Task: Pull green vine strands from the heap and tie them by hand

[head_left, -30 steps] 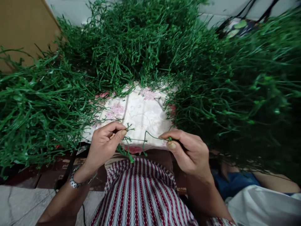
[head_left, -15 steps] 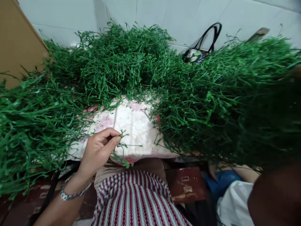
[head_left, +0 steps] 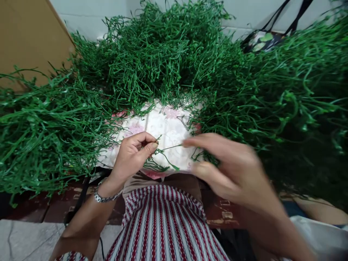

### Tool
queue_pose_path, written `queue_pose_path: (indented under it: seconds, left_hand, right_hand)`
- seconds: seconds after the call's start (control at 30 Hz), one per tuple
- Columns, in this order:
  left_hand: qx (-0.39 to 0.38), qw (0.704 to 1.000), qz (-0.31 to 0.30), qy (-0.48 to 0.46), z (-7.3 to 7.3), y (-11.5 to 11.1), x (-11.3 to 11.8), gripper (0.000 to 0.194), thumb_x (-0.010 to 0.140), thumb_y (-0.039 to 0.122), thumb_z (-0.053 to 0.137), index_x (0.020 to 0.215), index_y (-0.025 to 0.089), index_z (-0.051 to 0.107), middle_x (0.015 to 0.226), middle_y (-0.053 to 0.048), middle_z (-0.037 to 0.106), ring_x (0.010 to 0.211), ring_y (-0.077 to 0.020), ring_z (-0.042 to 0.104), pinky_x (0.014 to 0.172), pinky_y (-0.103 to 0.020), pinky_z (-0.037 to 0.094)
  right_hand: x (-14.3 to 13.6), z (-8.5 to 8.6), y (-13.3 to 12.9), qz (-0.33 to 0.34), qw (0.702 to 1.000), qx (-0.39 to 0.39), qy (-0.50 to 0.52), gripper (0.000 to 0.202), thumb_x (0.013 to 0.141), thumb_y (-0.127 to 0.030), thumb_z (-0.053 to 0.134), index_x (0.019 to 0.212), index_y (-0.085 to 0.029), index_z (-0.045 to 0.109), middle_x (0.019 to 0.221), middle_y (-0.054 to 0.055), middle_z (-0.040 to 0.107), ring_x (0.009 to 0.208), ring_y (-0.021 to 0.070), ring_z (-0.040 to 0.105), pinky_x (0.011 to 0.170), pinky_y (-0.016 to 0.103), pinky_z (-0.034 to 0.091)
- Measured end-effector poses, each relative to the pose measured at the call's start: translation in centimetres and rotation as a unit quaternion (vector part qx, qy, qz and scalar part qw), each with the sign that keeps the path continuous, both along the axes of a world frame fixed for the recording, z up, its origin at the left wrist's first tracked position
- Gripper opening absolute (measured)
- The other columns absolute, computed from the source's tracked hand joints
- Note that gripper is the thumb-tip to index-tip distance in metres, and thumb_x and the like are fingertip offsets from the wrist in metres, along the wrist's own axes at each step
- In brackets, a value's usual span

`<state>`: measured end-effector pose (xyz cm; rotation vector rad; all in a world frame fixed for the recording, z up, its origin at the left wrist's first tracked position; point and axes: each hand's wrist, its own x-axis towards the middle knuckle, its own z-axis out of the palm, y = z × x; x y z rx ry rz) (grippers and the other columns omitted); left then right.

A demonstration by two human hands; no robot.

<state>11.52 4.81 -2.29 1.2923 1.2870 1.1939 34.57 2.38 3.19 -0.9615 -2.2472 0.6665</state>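
Note:
My left hand (head_left: 136,152) pinches a thin green stem (head_left: 160,137) between thumb and forefinger, above a floral cloth (head_left: 170,127). More green stems (head_left: 163,159) hang and lie just under those fingertips, by the cloth's front edge. My right hand (head_left: 231,168) is blurred by motion on the right side of the cloth. Its thumb and forefinger are spread apart. One stem's thin end reaches toward the right forefinger; whether they touch, I cannot tell.
Large heaps of green stems lie at the left (head_left: 49,127), the back (head_left: 157,54) and the right (head_left: 272,98). A black-handled bag (head_left: 265,40) rests by the pale wall. A tan panel (head_left: 32,40) stands at the back left. Part of another person (head_left: 320,210) shows at lower right.
My right hand has come in from the right to the space over the cloth. My left hand keeps its pinch on a stem. The view has shifted.

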Motion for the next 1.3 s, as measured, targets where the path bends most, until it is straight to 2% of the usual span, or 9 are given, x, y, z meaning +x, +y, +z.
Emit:
queue_pose_path:
  seconds: [0.1, 0.17, 0.3, 0.47, 0.77, 0.9, 1.07, 1.17, 1.3]
  left_hand:
    - [0.024, 0.998, -0.007, 0.05, 0.3, -0.5, 0.3, 0.007, 0.075, 0.022, 0.063, 0.07, 0.016, 0.064, 0.059, 0.002, 0.058, 0.053, -0.0084, 0.049, 0.049, -0.019, 0.038]
    - [0.024, 0.999, -0.006, 0.048, 0.3, -0.7, 0.3, 0.008, 0.075, 0.022, 0.063, 0.071, 0.016, 0.064, 0.06, 0.002, 0.059, 0.054, -0.0087, 0.05, 0.05, -0.019, 0.039]
    - [0.008, 1.0, 0.013, 0.018, -0.5, -1.0, 0.5, 0.011, 0.076, 0.025, 0.061, 0.07, 0.016, 0.062, 0.058, 0.002, 0.055, 0.047, -0.0083, 0.048, 0.044, -0.019, 0.039]
    - [0.045, 0.997, 0.052, -0.015, -1.2, -0.6, 0.9, 0.008, 0.075, 0.02, 0.062, 0.068, 0.016, 0.06, 0.063, 0.003, 0.049, 0.047, -0.0059, 0.044, 0.041, -0.018, 0.036]
    - [-0.059, 0.958, -0.004, -0.282, -0.6, 0.5, 1.0, 0.012, 0.067, 0.019, 0.069, 0.067, 0.015, 0.057, 0.068, 0.0, 0.063, 0.041, -0.004, 0.046, 0.035, -0.016, 0.032]
    - [-0.09, 0.948, -0.002, -0.305, -0.5, 1.1, 0.4, 0.015, 0.067, 0.021, 0.067, 0.067, 0.016, 0.053, 0.051, 0.003, 0.054, 0.037, -0.004, 0.04, 0.034, -0.015, 0.027]
    - [0.01, 0.951, 0.092, -0.294, 0.5, 2.3, -0.8, 0.018, 0.066, 0.017, 0.069, 0.067, 0.017, 0.05, 0.045, 0.008, 0.043, 0.036, -0.0026, 0.035, 0.038, -0.015, 0.029]
    - [-0.019, 0.971, 0.042, -0.233, 0.6, 2.5, -0.7, 0.015, 0.067, 0.02, 0.069, 0.067, 0.016, 0.054, 0.048, 0.004, 0.051, 0.04, -0.0059, 0.044, 0.035, -0.015, 0.028]
    - [-0.021, 0.973, 0.025, -0.226, 0.1, 2.5, -0.2, 0.014, 0.07, 0.022, 0.068, 0.067, 0.015, 0.056, 0.055, 0.001, 0.059, 0.042, -0.0071, 0.049, 0.038, -0.016, 0.034]
  right_hand:
    - [-5.1, -2.1, 5.0, 0.073, 0.996, -0.048, -0.029, 0.029, 0.084, -0.04, 0.055, 0.095, -0.013, 0.057, 0.089, 0.007, 0.062, 0.082, 0.0168, 0.057, 0.07, 0.028, 0.044]
    - [-6.7, -3.8, 6.2, 0.109, 0.992, -0.063, -0.018, 0.022, 0.086, -0.034, 0.052, 0.087, -0.013, 0.055, 0.083, 0.005, 0.059, 0.077, 0.0139, 0.053, 0.068, 0.025, 0.042]
    - [-7.0, -6.2, 5.1, 0.086, 0.996, -0.021, 0.018, 0.016, 0.089, -0.028, 0.047, 0.084, -0.014, 0.052, 0.079, 0.004, 0.054, 0.077, 0.014, 0.047, 0.071, 0.026, 0.038]
    - [-7.3, -7.0, 4.1, 0.05, 0.998, 0.02, 0.021, 0.02, 0.091, -0.027, 0.042, 0.078, -0.015, 0.051, 0.072, 0.003, 0.051, 0.072, 0.0144, 0.044, 0.071, 0.027, 0.036]
    - [-8.0, -8.2, 4.4, 0.083, 0.967, -0.149, 0.19, 0.027, 0.092, -0.032, 0.042, 0.079, -0.013, 0.055, 0.066, -0.002, 0.048, 0.059, 0.0075, 0.042, 0.058, 0.019, 0.035]
    - [-8.8, -9.3, 3.7, 0.071, 0.973, -0.118, 0.186, 0.029, 0.091, -0.033, 0.041, 0.071, -0.013, 0.051, 0.06, -0.002, 0.045, 0.056, 0.0082, 0.041, 0.055, 0.02, 0.034]
    - [-7.7, -8.0, 2.9, 0.048, 0.992, 0.093, 0.066, 0.02, 0.085, -0.017, 0.044, 0.066, -0.014, 0.052, 0.06, 0.002, 0.048, 0.06, 0.012, 0.044, 0.059, 0.026, 0.036]
    - [-5.8, -5.8, 3.5, -0.027, 0.987, 0.105, 0.121, 0.013, 0.085, -0.011, 0.043, 0.081, -0.013, 0.055, 0.076, 0.007, 0.057, 0.075, 0.0148, 0.054, 0.067, 0.027, 0.042]
    - [-5.1, -4.4, 4.4, -0.027, 0.982, 0.112, 0.153, 0.014, 0.085, -0.009, 0.046, 0.092, -0.014, 0.056, 0.08, 0.006, 0.057, 0.076, 0.014, 0.055, 0.069, 0.027, 0.044]
